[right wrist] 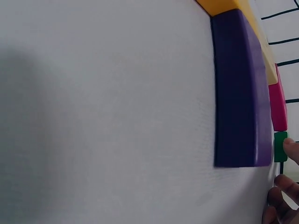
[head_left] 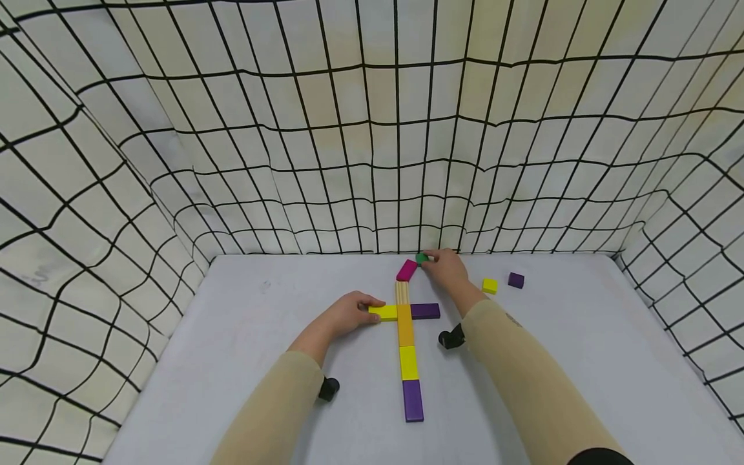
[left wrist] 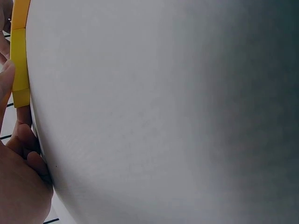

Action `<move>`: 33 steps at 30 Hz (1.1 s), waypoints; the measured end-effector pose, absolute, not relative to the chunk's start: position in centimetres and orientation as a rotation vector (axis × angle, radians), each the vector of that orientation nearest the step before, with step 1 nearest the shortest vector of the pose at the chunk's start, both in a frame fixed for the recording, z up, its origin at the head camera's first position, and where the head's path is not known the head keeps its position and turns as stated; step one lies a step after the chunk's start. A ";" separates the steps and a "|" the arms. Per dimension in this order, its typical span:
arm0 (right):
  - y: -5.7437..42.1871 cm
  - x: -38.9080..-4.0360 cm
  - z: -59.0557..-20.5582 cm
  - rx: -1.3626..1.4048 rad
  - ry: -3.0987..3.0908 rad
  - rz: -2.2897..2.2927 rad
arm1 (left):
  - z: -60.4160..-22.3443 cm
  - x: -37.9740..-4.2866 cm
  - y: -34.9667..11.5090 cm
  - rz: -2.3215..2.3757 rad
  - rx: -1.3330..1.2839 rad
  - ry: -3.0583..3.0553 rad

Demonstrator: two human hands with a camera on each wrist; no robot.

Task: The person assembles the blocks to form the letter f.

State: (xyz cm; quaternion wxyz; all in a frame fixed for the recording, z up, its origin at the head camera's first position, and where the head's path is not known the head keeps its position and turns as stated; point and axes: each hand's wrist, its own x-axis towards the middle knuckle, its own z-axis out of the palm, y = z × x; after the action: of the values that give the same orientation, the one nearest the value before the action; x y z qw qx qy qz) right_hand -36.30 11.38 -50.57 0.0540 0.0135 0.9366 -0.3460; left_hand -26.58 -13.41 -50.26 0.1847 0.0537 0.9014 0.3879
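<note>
My left hand holds the end of a yellow block between thumb and fingers; the block lies flat against an orange block. A purple block extends from the orange one's other side. My right hand pinches a small green block at the table's far edge, beside a slanted magenta block. A natural wood block links the magenta and orange blocks. Below the orange block, another yellow block and a purple block continue the line. The right wrist view shows a fingertip against the green block.
Right of my right hand, a small yellow block and a dark purple block lie loose. Black netting over pale walls rises behind and beside the white table.
</note>
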 end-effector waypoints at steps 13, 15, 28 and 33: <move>12.6 -36.0 -49.7 -0.053 2.896 -1.020 | -49.6 -26.5 -13.3 1.074 0.160 2.548; 13.0 -35.7 -49.2 -0.072 2.898 -0.996 | -49.8 -26.5 -13.3 1.080 0.158 2.548; 17.2 -34.0 -47.7 -0.169 2.907 -0.851 | -50.1 -26.4 -13.2 1.098 0.154 2.536; 19.5 -33.2 -47.3 -0.212 2.900 -0.833 | -50.0 -26.4 -13.2 1.099 0.146 2.535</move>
State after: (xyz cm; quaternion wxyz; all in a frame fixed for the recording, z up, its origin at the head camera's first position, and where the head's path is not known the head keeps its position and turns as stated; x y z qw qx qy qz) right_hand -33.18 19.52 -47.27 0.0584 -0.0700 0.9571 -0.2749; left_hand -26.41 -13.22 -49.98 0.1864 0.0517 0.9001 0.3903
